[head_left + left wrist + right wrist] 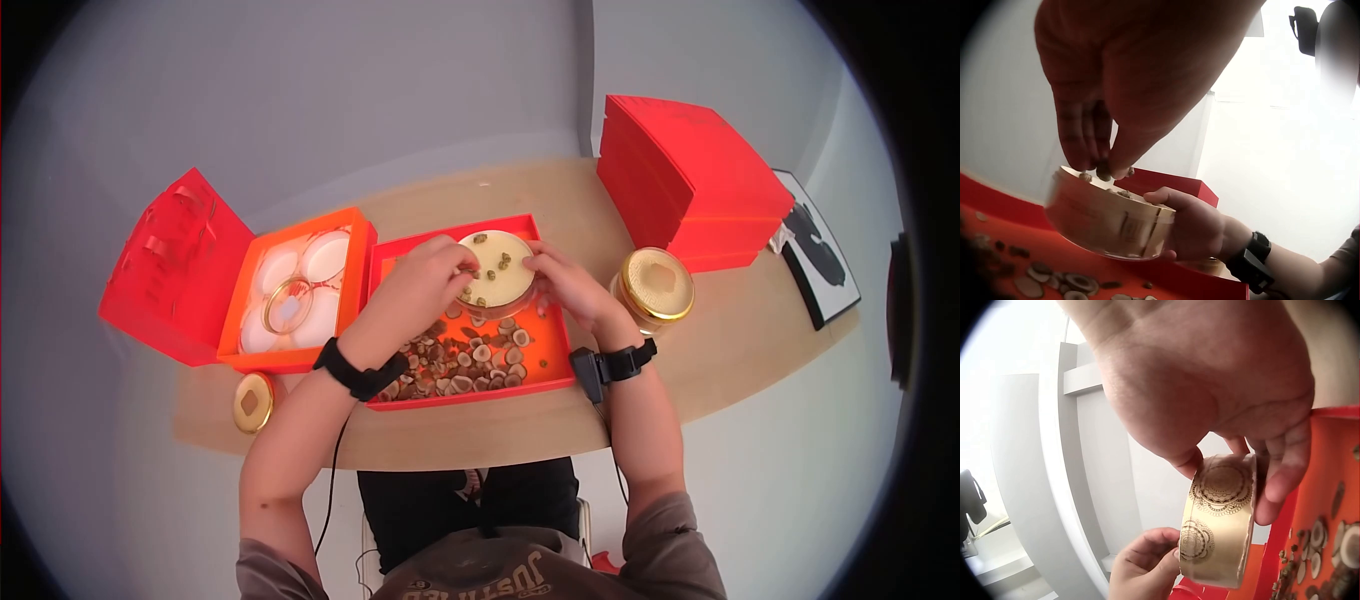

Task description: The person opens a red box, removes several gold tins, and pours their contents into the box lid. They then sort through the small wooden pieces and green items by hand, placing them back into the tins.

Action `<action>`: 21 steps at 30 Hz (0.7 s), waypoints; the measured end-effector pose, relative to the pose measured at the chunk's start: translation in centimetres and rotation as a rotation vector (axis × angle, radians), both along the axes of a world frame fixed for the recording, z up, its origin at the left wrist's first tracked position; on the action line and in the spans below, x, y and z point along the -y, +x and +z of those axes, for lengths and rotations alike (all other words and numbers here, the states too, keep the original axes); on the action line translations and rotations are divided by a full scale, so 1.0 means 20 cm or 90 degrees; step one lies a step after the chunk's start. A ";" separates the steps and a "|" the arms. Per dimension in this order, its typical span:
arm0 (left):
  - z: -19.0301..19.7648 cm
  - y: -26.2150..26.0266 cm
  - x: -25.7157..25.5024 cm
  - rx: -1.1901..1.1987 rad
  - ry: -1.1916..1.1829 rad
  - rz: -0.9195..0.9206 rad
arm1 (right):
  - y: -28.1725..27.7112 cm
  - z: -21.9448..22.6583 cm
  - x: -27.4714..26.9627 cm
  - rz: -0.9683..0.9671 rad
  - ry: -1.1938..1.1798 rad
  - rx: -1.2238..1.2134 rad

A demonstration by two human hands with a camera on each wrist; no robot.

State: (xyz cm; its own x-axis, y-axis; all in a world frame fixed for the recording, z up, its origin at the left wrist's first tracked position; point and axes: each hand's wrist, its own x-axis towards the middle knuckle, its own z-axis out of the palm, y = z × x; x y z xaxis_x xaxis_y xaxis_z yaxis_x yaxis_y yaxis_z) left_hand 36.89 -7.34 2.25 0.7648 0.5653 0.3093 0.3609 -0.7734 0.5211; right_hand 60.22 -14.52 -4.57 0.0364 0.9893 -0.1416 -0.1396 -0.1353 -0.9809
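Observation:
My right hand (570,285) grips a round tub (495,300) by its side, thumb at the rim and fingers against the wall. The tub has a pale top and a see-through wall; gold lace-like patterns (1222,487) show on it in the right wrist view. Several small greenish-brown dried curls (505,260) lie scattered on the pale top. From the other side, my left hand (430,280) reaches over the rim. Its thumb and fingertips pinch a small dried curl (1104,169), seen in the left wrist view close over the tub.
Beneath the tub, a red tray (470,400) with an orange bottom holds many dried round slices (480,355). An open red gift box (300,355) with white round hollows stands left, near a gold lid (253,403). At right are a gold-lidded jar (655,290) and red boxes (690,180).

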 end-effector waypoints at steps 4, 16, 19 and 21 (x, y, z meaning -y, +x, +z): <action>-0.05 0.08 -0.04 -0.032 0.092 -0.021 | 0.02 -0.01 0.00 0.016 0.004 -0.017; -0.07 0.04 -0.05 0.034 0.131 0.002 | 0.02 0.01 0.01 0.035 -0.005 -0.019; -0.10 0.02 -0.02 0.184 -0.084 0.157 | 0.00 0.04 0.02 0.023 -0.012 -0.028; -0.11 0.02 0.01 0.282 -0.293 0.206 | 0.00 0.04 0.03 0.015 -0.016 -0.043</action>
